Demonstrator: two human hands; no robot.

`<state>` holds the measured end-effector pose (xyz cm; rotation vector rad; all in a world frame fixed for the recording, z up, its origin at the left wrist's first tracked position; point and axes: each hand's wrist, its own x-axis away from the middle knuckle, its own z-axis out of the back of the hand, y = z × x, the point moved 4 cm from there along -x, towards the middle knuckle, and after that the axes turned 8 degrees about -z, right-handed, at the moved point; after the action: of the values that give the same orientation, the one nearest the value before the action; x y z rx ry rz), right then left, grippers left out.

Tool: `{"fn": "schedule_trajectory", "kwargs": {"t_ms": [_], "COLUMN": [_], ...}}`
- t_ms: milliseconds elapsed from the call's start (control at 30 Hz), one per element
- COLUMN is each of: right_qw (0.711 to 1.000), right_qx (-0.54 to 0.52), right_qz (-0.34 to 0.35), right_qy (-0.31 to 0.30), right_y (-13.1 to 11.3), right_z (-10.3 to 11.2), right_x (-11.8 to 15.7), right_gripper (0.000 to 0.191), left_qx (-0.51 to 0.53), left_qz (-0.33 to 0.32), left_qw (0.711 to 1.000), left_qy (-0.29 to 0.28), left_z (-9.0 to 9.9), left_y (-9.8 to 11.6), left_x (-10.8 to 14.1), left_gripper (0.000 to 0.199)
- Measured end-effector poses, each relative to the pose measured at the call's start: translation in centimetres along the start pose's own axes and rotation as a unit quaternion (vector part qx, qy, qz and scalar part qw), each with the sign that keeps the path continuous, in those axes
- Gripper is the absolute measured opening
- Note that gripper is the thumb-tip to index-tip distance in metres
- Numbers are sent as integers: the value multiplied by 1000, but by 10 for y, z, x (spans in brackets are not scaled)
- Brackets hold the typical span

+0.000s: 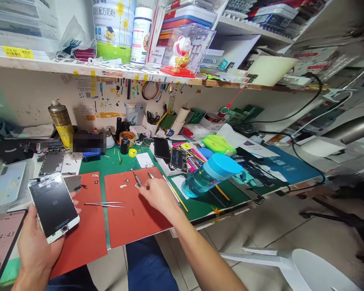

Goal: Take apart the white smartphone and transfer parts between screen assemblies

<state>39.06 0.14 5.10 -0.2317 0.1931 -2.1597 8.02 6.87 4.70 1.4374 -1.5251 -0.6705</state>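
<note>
My left hand point(41, 242) is wrapped round a white-framed phone screen point(54, 208), held tilted with its back plate and round home-button hole toward me. Over the right red mat, my right hand point(157, 196) has its fingers pinched at the near end of a slim tool with a ridged metal grip point(136, 178); its tip is too small to make out. Beside that hand lie a pen-like tool point(151, 176) and a yellow stick point(182, 202). Metal tweezers point(104, 204) rest across the gap between the two mats. Small phone parts point(124, 184) are scattered on the right mat.
A tilted blue water bottle point(204, 178) stands to the right of my right arm. An opened phone point(178, 159) lies in a box behind. At far left is a lit phone point(9, 242). A spray can point(60, 121) stands at the back, under a loaded shelf point(133, 72).
</note>
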Motion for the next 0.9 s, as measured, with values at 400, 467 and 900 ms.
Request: {"fn": "schedule_trajectory", "kwargs": {"t_ms": [400, 467, 900], "right_qw": [999, 999, 998], "right_qx": [23, 17, -22], "right_qz": [27, 27, 41], "right_qy": [18, 6, 53], "right_y": [9, 5, -25], "right_z": [3, -3, 21], "right_x": [8, 7, 9], "right_gripper": [26, 26, 15], "left_qx": [-2, 1, 25], "left_qz": [-7, -10, 37], "left_qw": [1000, 1000, 999], "left_qy": [-10, -13, 5], "left_z": [-2, -2, 11], "left_y": [0, -1, -5], "left_x": [1, 0, 0], "left_gripper": [56, 56, 58]}}
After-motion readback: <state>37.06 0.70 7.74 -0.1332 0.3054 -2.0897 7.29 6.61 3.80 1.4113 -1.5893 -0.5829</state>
